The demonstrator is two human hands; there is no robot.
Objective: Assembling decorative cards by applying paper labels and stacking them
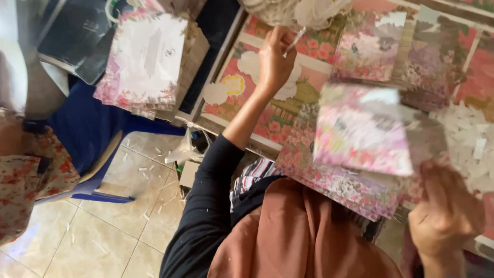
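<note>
My left hand (275,59) reaches forward over the floral table and pinches a thin white paper strip (294,42) just under a pale heap of paper (293,10). My right hand (445,213) is low at the right, blurred, gripping the corner of a floral printed card (360,128) held up over a stack of similar floral cards (339,180) at the table's near edge.
A floral-patterned table top (272,103) fills the upper right. White paper scraps (471,144) are piled at the right. A blue plastic chair (92,128) at the left carries a stack of floral cards (144,62). Tiled floor (103,231) with scraps lies below.
</note>
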